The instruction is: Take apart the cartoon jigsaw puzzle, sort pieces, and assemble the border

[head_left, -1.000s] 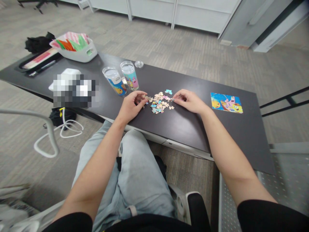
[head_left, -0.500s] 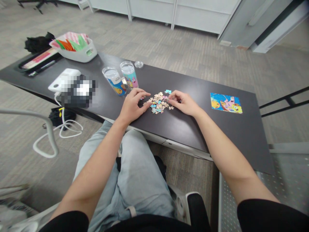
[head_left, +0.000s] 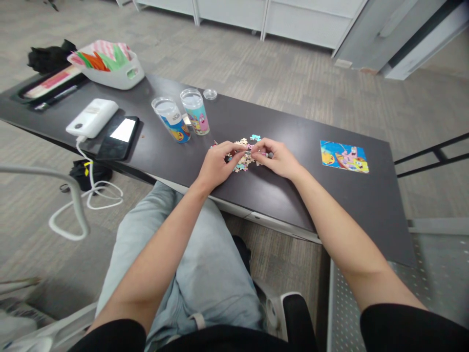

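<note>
While the loose puzzle pieces (head_left: pixel 242 155) stayed in their little heap around the middle of the desk (head_left: pixel 264 193), a bit nearer the far edge than the near one, the hands had closed in on them. Half a second earlier they sat on either side of the heap with the left fingers spread. Now the left hand (head_left: pixel 218 165) and the right hand (head_left: pixel 279 159) met right over it, fingertips touching or nearly so.

Both were drawn into a narrow pinch, nothing spread wide. My guess is that poking through the heap had turned into bringing two bits together, but that's only my read.

Honestly, the hands covered most of the heap, so I couldn't tell whether either pinch really had a piece in it. There was a pinkish speck at the right fingertips, too small to call.

Further out, two clear tubes (head_left: pixel 183 116) stood upright just left of the heap, with a small round lid (head_left: pixel 210 94) behind them at the far edge. A finished cartoon picture (head_left: pixel 344 156) lay flat toward the right end. A phone (head_left: pixel 119 131) and a white power bank (head_left: pixel 92 117) sat side by side toward the left end, and a white basket (head_left: pixel 110 66) sat at the far left corner, its contents just coloured blurs.
</note>
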### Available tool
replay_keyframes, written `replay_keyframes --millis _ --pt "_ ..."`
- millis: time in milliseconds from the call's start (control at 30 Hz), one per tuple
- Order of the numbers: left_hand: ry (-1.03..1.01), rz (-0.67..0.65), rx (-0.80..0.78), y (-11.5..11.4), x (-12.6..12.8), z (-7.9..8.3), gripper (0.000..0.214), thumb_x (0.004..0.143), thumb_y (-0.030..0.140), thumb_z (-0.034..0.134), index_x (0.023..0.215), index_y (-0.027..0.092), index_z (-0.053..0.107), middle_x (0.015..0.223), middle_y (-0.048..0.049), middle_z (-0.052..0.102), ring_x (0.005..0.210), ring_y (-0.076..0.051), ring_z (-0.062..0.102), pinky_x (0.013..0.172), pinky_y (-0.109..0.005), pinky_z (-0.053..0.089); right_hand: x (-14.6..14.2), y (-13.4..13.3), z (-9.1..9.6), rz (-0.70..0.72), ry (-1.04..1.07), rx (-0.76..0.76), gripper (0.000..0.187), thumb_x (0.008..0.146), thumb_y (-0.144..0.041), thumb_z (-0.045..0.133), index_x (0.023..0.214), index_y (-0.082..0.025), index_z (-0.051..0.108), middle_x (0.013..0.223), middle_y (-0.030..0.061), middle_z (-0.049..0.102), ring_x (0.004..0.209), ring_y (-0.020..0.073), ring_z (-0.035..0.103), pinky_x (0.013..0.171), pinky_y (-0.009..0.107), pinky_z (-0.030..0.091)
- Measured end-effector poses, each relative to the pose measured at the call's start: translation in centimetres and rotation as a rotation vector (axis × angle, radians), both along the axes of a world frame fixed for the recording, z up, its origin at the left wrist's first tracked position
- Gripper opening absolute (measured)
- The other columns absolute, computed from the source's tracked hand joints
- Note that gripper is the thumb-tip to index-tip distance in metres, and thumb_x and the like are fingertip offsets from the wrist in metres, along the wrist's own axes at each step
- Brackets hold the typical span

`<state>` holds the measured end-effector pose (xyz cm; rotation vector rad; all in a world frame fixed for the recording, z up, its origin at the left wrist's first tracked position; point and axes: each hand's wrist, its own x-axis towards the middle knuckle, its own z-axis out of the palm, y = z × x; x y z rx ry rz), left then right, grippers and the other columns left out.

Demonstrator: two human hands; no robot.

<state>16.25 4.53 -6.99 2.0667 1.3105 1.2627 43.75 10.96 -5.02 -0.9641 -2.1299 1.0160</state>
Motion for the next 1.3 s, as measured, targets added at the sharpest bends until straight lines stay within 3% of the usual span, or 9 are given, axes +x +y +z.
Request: replay_keyframes --millis 200,500,700,833,967,1100,1300 --pt "-0.041 -0.028 -0.060 -0.1 0.2 0.1 0.024 0.120 0.049 0.087 0.132 0.034 0.101 0.130 -0.0083 0.100 0.120 -0.034 0.094 0.118 -0.052 0.075 0.1 0.4 -0.5 0.018 0.056 0.016 0.018 0.106 -0.049 0.088 0.110 -0.031 0.087 0.109 0.0060 0.093 0.101 0.0322 0.080 0.102 0.049 0.066" --pt "-0.075 -0.092 -0.126 -0.3 0.2 0.6 0.023 0.109 0.051 0.096 0.122 0.034 0.104 0.115 -0.0058 0.100 0.101 -0.031 0.091 0.100 -0.046 0.075 0.0 0.4 -1.0 0.042 0.125 -0.011 0.027 0.104 -0.055 0.092 0.115 -0.031 0.090 0.116 0.0063 0.096 0.105 0.0326 0.084 0.104 0.049 0.066" --pt "-0.067 -0.154 -0.140 -0.2 0.2 0.6 0.015 0.110 0.044 0.095 0.119 0.035 0.103 0.117 -0.0059 0.100 0.107 -0.033 0.092 0.107 -0.049 0.075 -0.4 0.4 -1.7 0.026 0.125 -0.011 0.045 0.104 -0.071 0.093 0.124 -0.031 0.092 0.116 0.0066 0.095 0.090 0.0282 0.073 0.082 0.043 0.059" --pt "-0.025 -0.101 -0.064 0.1 0.1 0.5 0.012 0.114 0.038 0.091 0.120 0.032 0.101 0.116 -0.0066 0.096 0.103 -0.030 0.088 0.104 -0.046 0.073 -0.3 0.4 -1.8 0.029 0.090 0.009 0.039 0.110 -0.064 0.086 0.130 -0.032 0.095 0.112 0.0055 0.093 0.085 0.0265 0.070 0.084 0.044 0.061" --pt "-0.001 -0.012 -0.019 0.0 0.3 0.5 0.014 0.115 0.032 0.089 0.125 0.028 0.097 0.127 -0.0076 0.091 0.105 -0.026 0.085 0.104 -0.043 0.072 -0.4 0.4 -1.9 0.023 0.170 -0.091 0.042 0.108 -0.064 0.091 0.137 -0.034 0.091 0.121 0.0053 0.096 0.098 0.0301 0.082 0.095 0.049 0.070" --pt "-0.016 0.039 -0.022 0.1 0.4 0.4 0.020 0.110 0.040 0.099 0.123 0.026 0.092 0.123 -0.0064 0.089 0.099 -0.025 0.080 0.099 -0.040 0.071 -0.8 0.2 -2.0 0.095 0.295 -0.211 0.048 0.104 -0.067 0.099 0.136 -0.034 0.085 0.121 0.0054 0.096 0.103 0.0291 0.089 0.096 0.045 0.073" --pt "-0.074 -0.039 -0.036 0.1 0.3 0.3 0.022 0.115 0.047 0.094 0.109 0.028 0.087 0.108 -0.0044 0.089 0.099 -0.027 0.081 0.101 -0.043 0.067 -1.0 0.0 -1.5 0.115 0.323 -0.212 0.049 0.096 -0.058 0.106 0.133 -0.033 0.085 0.111 0.0005 0.089 0.086 0.0222 0.082 0.089 0.040 0.070"
